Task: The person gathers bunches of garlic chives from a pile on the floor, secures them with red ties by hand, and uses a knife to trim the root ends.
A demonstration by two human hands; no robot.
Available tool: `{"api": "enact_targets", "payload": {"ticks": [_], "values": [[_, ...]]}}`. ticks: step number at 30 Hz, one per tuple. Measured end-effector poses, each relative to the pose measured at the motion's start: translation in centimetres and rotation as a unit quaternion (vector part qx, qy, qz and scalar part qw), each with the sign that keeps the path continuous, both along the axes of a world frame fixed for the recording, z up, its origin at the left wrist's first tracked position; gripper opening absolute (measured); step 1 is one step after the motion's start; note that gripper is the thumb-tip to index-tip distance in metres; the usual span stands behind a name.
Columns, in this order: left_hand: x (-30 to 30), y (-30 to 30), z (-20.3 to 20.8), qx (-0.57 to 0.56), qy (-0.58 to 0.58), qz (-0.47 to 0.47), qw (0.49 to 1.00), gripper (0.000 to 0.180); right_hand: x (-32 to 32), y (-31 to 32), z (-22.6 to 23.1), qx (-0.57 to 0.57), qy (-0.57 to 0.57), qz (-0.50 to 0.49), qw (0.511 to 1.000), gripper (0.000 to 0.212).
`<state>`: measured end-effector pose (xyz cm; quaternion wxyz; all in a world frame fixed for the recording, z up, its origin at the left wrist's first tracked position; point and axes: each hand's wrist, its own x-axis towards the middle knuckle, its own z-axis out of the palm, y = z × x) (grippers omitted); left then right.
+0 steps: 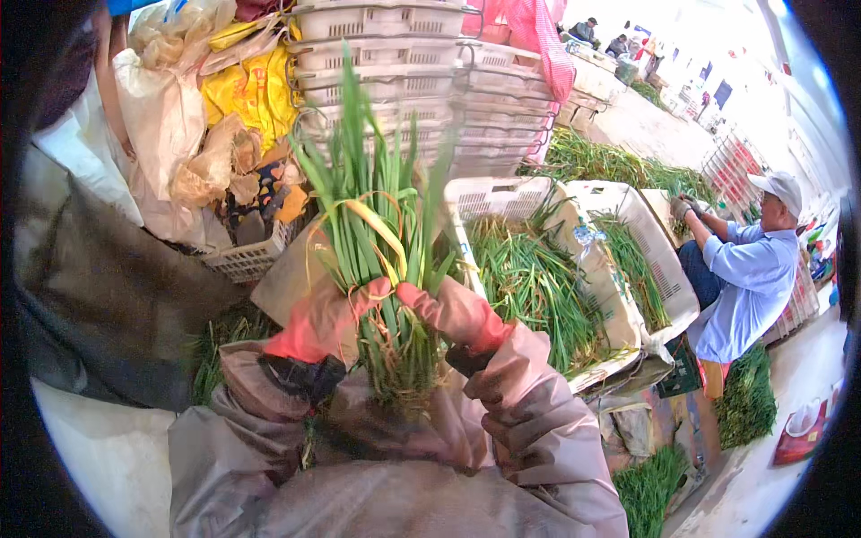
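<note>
In front of my chest stands a bunch of long green leaves (350, 247), like garlic chives, with tips up and stem ends down over my lap. A yellowed leaf (378, 226) bends across its front. My left hand (334, 320), in a red glove, is closed on the bunch from the left. My right hand (455, 312), also red-gloved, closes on it from the right. The two thumbs meet near the middle of the stems. Most fingertips are hidden behind the leaves. Brown waterproof sleeves (538, 399) cover both forearms.
To the right, a white crate (459, 229) holds loose leaves; a second crate (674, 291) stands beside it. Stacked crates (381, 58) rise ahead. Bags (161, 125) fill the left. A co-worker (749, 278) sits at right. Cut greens (650, 489) lie on the floor.
</note>
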<state>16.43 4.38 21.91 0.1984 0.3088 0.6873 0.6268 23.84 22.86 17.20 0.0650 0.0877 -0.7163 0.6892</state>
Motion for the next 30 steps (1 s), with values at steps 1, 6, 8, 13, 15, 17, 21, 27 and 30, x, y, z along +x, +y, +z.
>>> {"api": "enact_targets", "payload": {"ticks": [1,6,8,13,15,17,21,27,30], "values": [[-1.0,-0.3,-0.2,-0.013,-0.003,-0.039,0.999,0.055,0.0,0.0,-0.4,0.084,-0.002,-0.001,0.996,0.035],[-1.0,0.9,0.2,0.253,-0.179,-0.211,0.927,0.071,-2.2,-0.8,0.5,0.083,-0.061,0.150,0.983,0.025],[-3.1,0.2,-1.2,0.213,-0.208,-0.184,0.937,0.058,-3.2,-1.1,1.0,0.134,-0.029,0.135,0.981,0.028],[-5.1,-2.5,-1.3,0.289,-0.226,-0.015,0.930,0.044,0.0,1.7,0.6,0.140,-0.099,-0.081,0.982,0.068],[-5.7,-3.0,-0.7,0.329,-0.244,0.004,0.912,0.042,3.4,2.3,0.5,0.112,-0.122,-0.141,0.976,0.085],[-5.5,-1.9,0.2,0.373,-0.229,0.036,0.899,0.034,4.3,1.5,-4.5,0.184,0.059,-0.126,0.973,0.112],[-5.9,-1.4,-0.6,0.258,-0.092,0.005,0.962,0.029,0.1,-7.3,-2.3,0.189,0.098,-0.218,0.952,0.107],[-7.2,-3.1,2.6,0.333,-0.148,0.099,0.926,0.027,1.6,-3.8,-4.3,0.306,0.101,-0.206,0.924,0.020],[-11.3,-6.1,0.5,0.420,-0.120,0.087,0.896,0.028,4.7,-0.9,-8.2,0.338,0.021,-0.147,0.929,0.032]]}}
